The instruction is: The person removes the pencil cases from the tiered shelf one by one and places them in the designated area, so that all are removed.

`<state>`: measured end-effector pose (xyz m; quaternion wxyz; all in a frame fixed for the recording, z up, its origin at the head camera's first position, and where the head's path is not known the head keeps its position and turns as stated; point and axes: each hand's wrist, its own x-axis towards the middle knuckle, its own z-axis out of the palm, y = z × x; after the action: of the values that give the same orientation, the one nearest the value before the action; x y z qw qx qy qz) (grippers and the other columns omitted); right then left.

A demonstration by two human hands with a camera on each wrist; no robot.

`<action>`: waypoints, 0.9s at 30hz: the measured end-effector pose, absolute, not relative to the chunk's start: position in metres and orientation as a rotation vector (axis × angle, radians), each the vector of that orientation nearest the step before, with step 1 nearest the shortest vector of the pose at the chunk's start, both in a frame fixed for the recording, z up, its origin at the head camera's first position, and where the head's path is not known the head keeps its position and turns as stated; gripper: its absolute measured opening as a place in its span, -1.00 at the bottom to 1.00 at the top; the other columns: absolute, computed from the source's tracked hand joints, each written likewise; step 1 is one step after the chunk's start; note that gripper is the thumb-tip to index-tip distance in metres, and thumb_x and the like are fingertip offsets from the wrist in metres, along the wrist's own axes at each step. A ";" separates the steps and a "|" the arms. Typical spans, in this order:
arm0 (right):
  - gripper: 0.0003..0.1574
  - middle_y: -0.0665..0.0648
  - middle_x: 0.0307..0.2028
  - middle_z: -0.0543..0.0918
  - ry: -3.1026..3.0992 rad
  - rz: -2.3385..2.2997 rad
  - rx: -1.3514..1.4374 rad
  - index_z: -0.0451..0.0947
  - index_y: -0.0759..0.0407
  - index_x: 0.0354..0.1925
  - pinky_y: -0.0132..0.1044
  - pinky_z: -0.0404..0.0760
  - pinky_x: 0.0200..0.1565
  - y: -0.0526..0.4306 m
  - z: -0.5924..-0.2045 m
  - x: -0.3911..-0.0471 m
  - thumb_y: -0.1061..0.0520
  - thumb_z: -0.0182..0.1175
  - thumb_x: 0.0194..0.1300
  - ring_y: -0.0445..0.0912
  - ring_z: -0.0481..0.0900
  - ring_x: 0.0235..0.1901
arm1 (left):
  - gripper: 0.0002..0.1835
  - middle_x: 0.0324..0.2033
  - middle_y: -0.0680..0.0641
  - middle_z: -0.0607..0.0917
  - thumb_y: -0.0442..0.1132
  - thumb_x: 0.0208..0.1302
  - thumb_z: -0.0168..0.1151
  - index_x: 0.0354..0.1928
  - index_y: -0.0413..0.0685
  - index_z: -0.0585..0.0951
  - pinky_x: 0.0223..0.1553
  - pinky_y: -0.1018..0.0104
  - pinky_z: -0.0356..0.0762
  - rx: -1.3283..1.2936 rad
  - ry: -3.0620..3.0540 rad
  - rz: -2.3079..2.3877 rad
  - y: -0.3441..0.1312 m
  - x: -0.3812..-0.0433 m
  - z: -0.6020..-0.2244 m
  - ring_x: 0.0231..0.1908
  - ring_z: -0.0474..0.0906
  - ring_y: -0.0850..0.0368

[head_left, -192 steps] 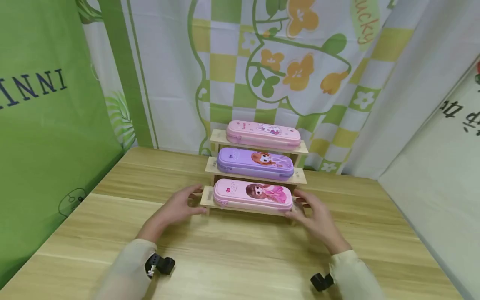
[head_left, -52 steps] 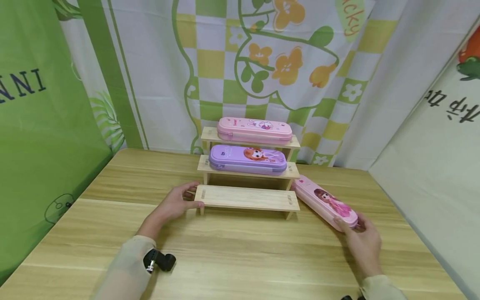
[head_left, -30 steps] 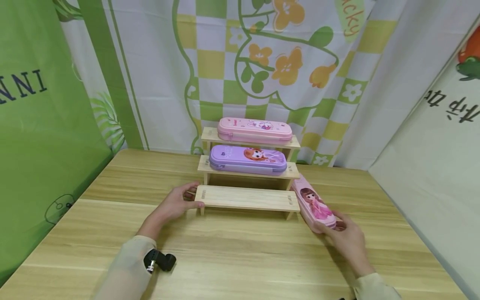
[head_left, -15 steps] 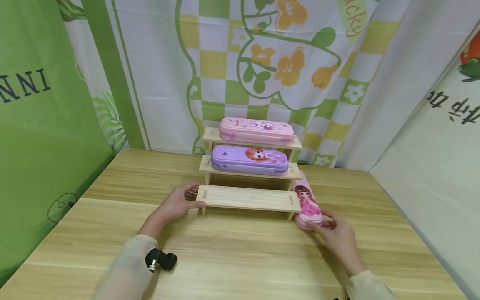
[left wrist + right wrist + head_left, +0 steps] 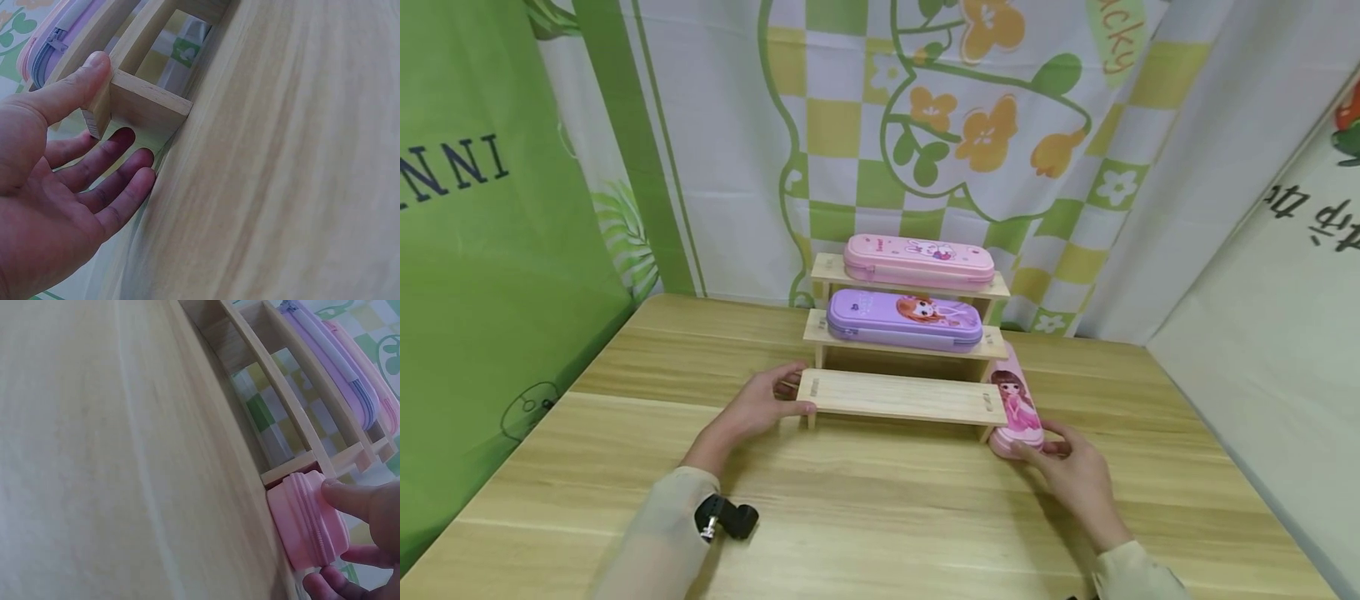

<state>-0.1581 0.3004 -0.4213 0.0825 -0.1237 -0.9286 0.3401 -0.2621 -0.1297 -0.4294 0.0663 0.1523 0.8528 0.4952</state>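
Observation:
A three-step wooden stand stands on the table, its lowest step bare. My left hand holds the left end of that step, thumb at its front edge and fingers around behind, as the left wrist view shows. Beside the stand's right end lies a pink pencil case with a doll picture, pointing away from me. My right hand grips its near end, thumb on one side and fingers on the other. The stand hides part of this case. A purple pencil case rests on the middle step.
On the top step lies another pink pencil case with a rabbit print. A patterned curtain hangs behind the wood-grain table. Green cloth stands at the left and a pale panel at the right.
The doll-print pink case has left the lowest step in my right hand, gone right, then swung back left against the stand. My left hand has taken hold of the step's end.

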 end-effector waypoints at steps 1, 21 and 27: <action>-0.11 0.36 -0.07 0.75 -2.775 1.021 -0.377 0.50 0.24 0.28 -0.12 0.63 -0.09 0.301 -0.421 -0.158 -0.22 0.47 0.15 0.06 0.74 -0.17 | -0.20 0.16 -0.36 0.59 -0.21 0.23 0.44 0.44 -0.32 0.32 0.21 -0.10 0.53 0.457 2.571 1.495 -0.129 -0.262 -0.429 0.10 0.56 -0.22; -0.33 0.27 0.06 0.68 -2.432 1.357 -0.081 0.55 0.18 0.27 -0.63 0.59 -0.14 0.280 -0.370 -0.211 -0.10 0.39 0.30 -0.46 0.58 -0.20 | -0.21 0.10 -0.33 0.63 -0.23 0.23 0.45 0.43 -0.32 0.33 0.19 -0.08 0.54 0.448 2.565 1.516 -0.131 -0.265 -0.433 0.07 0.59 -0.18; -0.27 0.26 0.20 0.61 -2.420 1.478 0.028 0.49 0.20 0.32 -0.52 0.66 -0.16 0.260 -0.358 -0.235 -0.08 0.39 0.30 -0.23 0.60 -0.07 | -0.21 0.09 -0.32 0.63 -0.23 0.22 0.45 0.43 -0.30 0.34 0.20 -0.07 0.54 0.449 2.560 1.519 -0.130 -0.265 -0.433 0.07 0.59 -0.18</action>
<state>-0.2354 0.2596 -0.3576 0.1521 0.0098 -0.8434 0.5151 -0.2649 -0.1297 -0.4331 0.0657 0.1488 0.8485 0.5036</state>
